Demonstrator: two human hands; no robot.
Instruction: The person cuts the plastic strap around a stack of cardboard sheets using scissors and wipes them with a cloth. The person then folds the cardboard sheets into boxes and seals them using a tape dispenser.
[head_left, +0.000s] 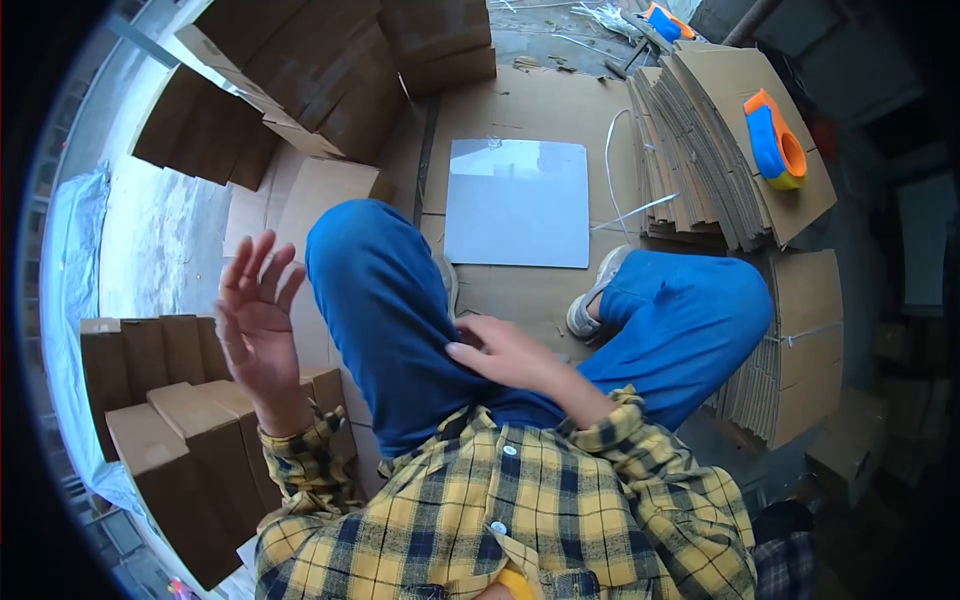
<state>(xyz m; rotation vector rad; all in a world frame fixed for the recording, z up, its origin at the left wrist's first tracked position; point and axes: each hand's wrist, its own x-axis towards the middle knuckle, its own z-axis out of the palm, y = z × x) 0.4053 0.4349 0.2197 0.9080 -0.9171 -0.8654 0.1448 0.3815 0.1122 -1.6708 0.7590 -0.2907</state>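
Observation:
My left hand (260, 325) is raised at the left, palm up with its fingers apart and slightly curled, holding nothing. Beside it are my bent left knee in blue trousers (365, 255) and several brown cardboard boxes (195, 410). My right hand (505, 352) rests against the inner side of my left thigh, fingers stretched out and partly hidden by the trouser leg; I see nothing in it. Beyond my feet, a white square board (518, 205) lies flat on the cardboard-covered floor (490, 110), touched by neither hand.
Flattened cardboard sheets (690, 140) are stacked at the right, an orange and blue tape dispenser (775, 145) on top. Another tape dispenser (668, 22) is at the far back. Tall cardboard boxes (310, 70) stand at back left. A strapped cardboard bundle (800, 340) is beside my right knee.

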